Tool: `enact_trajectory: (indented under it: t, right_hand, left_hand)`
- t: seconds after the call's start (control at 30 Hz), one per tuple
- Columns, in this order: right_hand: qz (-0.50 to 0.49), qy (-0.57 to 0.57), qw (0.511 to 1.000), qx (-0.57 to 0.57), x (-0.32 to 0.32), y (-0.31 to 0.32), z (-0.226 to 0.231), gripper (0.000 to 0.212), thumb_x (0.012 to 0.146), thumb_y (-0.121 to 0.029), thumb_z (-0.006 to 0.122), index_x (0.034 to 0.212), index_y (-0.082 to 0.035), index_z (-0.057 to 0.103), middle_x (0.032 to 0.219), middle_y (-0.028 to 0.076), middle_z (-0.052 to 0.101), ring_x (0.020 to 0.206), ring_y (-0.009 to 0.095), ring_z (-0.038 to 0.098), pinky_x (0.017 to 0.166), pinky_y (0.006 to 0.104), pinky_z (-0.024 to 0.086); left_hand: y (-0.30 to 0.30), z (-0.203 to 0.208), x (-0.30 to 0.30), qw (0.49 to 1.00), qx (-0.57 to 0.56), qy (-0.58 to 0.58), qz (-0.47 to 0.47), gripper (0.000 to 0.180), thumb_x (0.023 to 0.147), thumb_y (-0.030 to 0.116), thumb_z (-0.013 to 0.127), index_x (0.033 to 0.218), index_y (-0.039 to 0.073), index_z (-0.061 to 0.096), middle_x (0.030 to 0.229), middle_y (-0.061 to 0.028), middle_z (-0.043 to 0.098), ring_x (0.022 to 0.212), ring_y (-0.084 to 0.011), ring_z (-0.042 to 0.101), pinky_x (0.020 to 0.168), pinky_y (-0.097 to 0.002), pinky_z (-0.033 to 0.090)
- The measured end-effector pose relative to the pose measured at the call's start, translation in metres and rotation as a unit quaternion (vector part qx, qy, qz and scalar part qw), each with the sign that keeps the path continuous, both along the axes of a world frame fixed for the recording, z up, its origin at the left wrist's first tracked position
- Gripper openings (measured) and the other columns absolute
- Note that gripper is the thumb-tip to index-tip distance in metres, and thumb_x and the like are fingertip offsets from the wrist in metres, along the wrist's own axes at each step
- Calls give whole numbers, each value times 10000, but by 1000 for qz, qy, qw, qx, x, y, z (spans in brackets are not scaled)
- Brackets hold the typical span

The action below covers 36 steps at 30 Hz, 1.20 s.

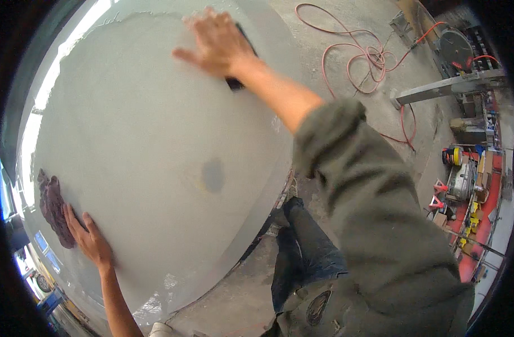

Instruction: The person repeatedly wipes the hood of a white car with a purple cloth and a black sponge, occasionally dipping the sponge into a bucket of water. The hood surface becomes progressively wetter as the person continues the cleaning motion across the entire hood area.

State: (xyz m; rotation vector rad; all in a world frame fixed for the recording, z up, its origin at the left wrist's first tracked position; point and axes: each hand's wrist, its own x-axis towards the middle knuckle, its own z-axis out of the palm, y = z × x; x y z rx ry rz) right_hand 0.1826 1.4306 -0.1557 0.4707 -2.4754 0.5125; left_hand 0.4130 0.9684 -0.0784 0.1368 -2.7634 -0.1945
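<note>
A broad, curved grey panel (139, 118) with a matte surface fills the left and middle of the head view. Far out on it, my right hand (216, 45) presses down on a flat black block (234, 84), probably a sanding block; only its edges show past the palm and wrist. The fingers over it are spread and slightly blurred. Lower left, my left hand (91, 241) lies flat on the panel with fingers stretched out, holding nothing. Its fingertips are right beside a crumpled maroon rag (54, 210). A darker round patch (213, 175) marks the panel between the hands.
A red hose (372, 53) lies in loops on the concrete floor at the far right. Beyond it stands a grey metal beam (448, 87). Red shelving (481, 230) with cans, boxes and tools lines the right side. My legs (307, 247) are close to the panel's edge.
</note>
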Motion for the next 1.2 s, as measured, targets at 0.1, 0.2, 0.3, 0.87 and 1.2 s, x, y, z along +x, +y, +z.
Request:
enact_trajectory:
  t: [0.1,0.2,0.3,0.87,1.2]
  right_hand:
    - [-3,-22,998,-58,13,-13,7,991,943,-845,327,1625,-128,309,1663,192,316,1579,373,197,1295,560,100]
    - [39,-54,997,-27,139,-39,2,975,947,-819,381,1624,-122,304,1674,164,299,1577,391,194,1292,569,109]
    - [126,-94,987,-34,205,-38,28,954,954,-800,404,1606,-107,333,1653,169,340,1571,405,207,1286,577,129]
    - [136,-132,982,-19,180,29,7,903,963,-773,432,1585,-120,376,1642,129,367,1577,367,213,1300,520,142]
    - [47,3,997,56,-35,50,-2,904,954,-800,411,1557,-127,440,1607,132,437,1529,355,326,1261,504,267]
  left_hand:
    - [-12,-4,-3,1000,-7,-7,-7,596,1084,356,447,1568,9,412,1644,-179,378,1537,-335,324,1254,-441,241]
    - [-19,2,3,1000,-20,-1,3,598,1084,357,446,1567,7,413,1645,-177,376,1534,-333,329,1251,-438,245]
    - [-22,10,8,1000,-18,4,7,595,1083,351,447,1565,5,416,1647,-180,371,1538,-333,323,1257,-439,237]
    - [-18,0,3,1000,-13,-5,-2,600,1080,341,449,1553,-27,416,1640,-204,375,1540,-354,317,1265,-464,216]
    - [-10,-8,5,1000,-1,-9,-6,588,1086,331,438,1558,-18,415,1634,-188,391,1525,-346,341,1263,-451,223]
